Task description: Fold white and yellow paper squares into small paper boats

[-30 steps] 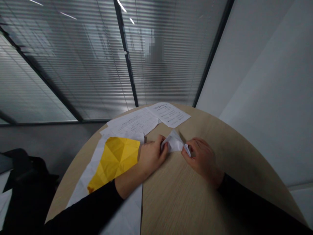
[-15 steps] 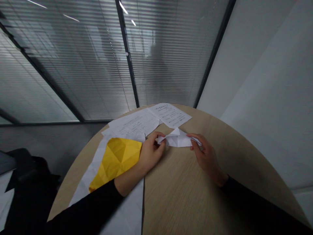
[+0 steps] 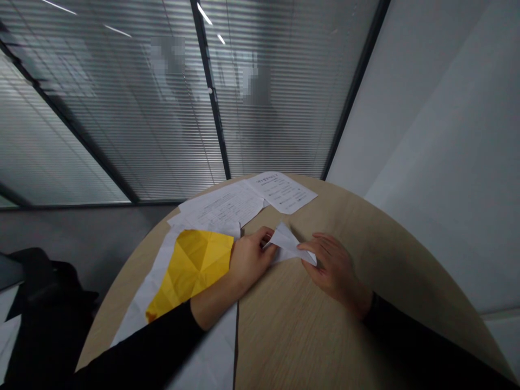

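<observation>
A folded piece of white paper (image 3: 286,241) is held between my two hands, low over the tabletop, with one pointed flap standing up. My left hand (image 3: 252,254) grips its left end; the fingertips are partly hidden behind the paper. At the right end, my right hand (image 3: 331,264) pinches the paper's edge between thumb and index finger, the other fingers loosely curled above. A creased sheet of yellow paper (image 3: 199,257) lies beside my left wrist, partly covered by my forearm.
Under the yellow sheet spreads large creased white paper (image 3: 215,352). Printed sheets (image 3: 284,192) lie overlapping at the far edge of the round wooden table (image 3: 276,336). Behind stands a glass partition with blinds (image 3: 268,135). A dark chair (image 3: 49,292) is at the left.
The folded paper has turned and come slightly nearer, its right end swinging toward me. My right hand has shifted left and down with it. My left hand stays nearly in place.
</observation>
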The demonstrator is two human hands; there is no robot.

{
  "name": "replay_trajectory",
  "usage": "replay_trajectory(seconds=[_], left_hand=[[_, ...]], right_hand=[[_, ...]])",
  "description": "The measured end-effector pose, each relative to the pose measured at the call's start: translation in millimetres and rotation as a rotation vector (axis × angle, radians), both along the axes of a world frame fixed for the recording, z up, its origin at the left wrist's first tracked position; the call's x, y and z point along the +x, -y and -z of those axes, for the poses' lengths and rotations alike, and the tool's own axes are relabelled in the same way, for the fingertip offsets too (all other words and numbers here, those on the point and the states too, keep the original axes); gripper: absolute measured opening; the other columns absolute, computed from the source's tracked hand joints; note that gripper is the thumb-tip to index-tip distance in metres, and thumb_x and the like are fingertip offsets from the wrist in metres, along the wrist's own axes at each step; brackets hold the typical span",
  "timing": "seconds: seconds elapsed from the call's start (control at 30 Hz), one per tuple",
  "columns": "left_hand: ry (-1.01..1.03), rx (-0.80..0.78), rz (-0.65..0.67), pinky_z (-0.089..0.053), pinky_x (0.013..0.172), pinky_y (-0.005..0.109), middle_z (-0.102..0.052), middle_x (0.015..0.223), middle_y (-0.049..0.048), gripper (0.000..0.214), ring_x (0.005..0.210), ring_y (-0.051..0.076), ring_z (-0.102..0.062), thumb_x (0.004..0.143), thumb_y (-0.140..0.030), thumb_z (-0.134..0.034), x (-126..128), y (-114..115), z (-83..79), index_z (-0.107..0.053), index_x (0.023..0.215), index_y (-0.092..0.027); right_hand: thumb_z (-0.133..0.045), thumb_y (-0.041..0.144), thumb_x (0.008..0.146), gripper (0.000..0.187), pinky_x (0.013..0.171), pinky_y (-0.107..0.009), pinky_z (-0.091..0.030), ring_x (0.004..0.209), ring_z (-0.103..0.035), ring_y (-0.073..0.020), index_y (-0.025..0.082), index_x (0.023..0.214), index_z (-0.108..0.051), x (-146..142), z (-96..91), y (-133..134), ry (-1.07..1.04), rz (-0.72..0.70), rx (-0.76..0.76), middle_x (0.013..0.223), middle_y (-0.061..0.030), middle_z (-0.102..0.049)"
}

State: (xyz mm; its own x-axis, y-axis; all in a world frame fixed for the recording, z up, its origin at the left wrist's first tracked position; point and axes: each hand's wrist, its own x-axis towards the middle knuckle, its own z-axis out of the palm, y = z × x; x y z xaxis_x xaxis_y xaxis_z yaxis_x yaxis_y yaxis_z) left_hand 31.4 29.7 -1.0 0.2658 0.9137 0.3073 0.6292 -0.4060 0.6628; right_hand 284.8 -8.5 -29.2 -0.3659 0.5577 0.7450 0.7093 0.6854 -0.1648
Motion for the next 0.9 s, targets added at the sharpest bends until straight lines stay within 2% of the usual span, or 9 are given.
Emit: replay_trajectory(seconds=[0.13, 0.33, 0.57, 0.73, 0.8, 0.9], left_hand=[[0.018, 0.027, 0.020, -0.058, 0.074, 0.032, -0.087, 0.098, 0.0019, 0.024, 0.082, 0.022, -0.080, 0.095, -0.017, -0.067, -2.2, -1.5, 3.3, -0.078, 0.114, -0.025], [-0.081, 0.095, -0.025, -0.059, 0.082, 0.037, -0.085, 0.103, 0.0053, 0.019, 0.091, 0.027, -0.080, 0.101, -0.022, -0.065, -0.7, 0.1, 3.9, -0.072, 0.119, -0.025], [0.004, 0.062, -0.046, -0.054, 0.077, 0.035, -0.081, 0.090, 0.0022, 0.009, 0.079, 0.023, -0.075, 0.099, -0.023, -0.067, -0.6, -1.4, 2.7, -0.073, 0.106, -0.024], [0.113, 0.071, -0.026, -0.056, 0.078, 0.034, -0.080, 0.092, 0.0015, 0.024, 0.083, 0.023, -0.075, 0.088, -0.013, -0.065, -2.8, -2.3, 1.8, -0.073, 0.108, -0.024], [0.161, 0.064, 0.015, -0.059, 0.081, 0.035, -0.082, 0.100, 0.0023, 0.035, 0.088, 0.023, -0.076, 0.087, -0.009, -0.063, -3.3, -3.3, 3.0, -0.073, 0.117, -0.024], [0.219, 0.028, 0.078, -0.063, 0.089, 0.037, -0.083, 0.127, 0.0052, 0.051, 0.101, 0.023, -0.079, 0.087, -0.005, -0.059, -3.5, -6.0, 6.5, -0.070, 0.133, -0.026]], right_hand=[[-0.067, 0.012, 0.102, 0.034, 0.109, -0.055, -0.066, 0.097, -0.083, -0.0275, 0.031, 0.129, -0.075, -1.2, 0.3, 0.2, -0.037, 0.011, 0.047, 0.106, -0.0051, -0.088], [-0.061, 0.010, 0.109, 0.039, 0.094, -0.048, -0.068, 0.097, -0.083, -0.0263, 0.032, 0.137, -0.079, -1.6, -2.7, -3.1, -0.112, 0.076, 0.027, 0.115, -0.0074, -0.089], [-0.067, 0.012, 0.103, 0.048, 0.108, -0.052, -0.068, 0.088, -0.080, -0.0240, 0.034, 0.144, -0.077, -1.4, -3.0, 1.0, -0.069, -0.079, 0.056, 0.097, -0.0016, -0.085], [-0.067, 0.013, 0.102, 0.045, 0.110, -0.055, -0.067, 0.090, -0.080, -0.0258, 0.036, 0.138, -0.080, -0.2, -1.2, 3.9, -0.082, -0.051, 0.045, 0.097, -0.0019, -0.085], [-0.065, 0.012, 0.101, 0.042, 0.106, -0.054, -0.068, 0.099, -0.082, -0.0275, 0.035, 0.133, -0.082, 0.4, 0.4, 2.8, -0.153, -0.009, 0.021, 0.105, -0.0041, -0.086], [-0.060, 0.013, 0.102, 0.036, 0.095, -0.048, -0.069, 0.108, -0.082, -0.0291, 0.033, 0.122, -0.082, 1.8, 3.0, -2.4, -0.331, 0.084, -0.096, 0.115, -0.0061, -0.086]])
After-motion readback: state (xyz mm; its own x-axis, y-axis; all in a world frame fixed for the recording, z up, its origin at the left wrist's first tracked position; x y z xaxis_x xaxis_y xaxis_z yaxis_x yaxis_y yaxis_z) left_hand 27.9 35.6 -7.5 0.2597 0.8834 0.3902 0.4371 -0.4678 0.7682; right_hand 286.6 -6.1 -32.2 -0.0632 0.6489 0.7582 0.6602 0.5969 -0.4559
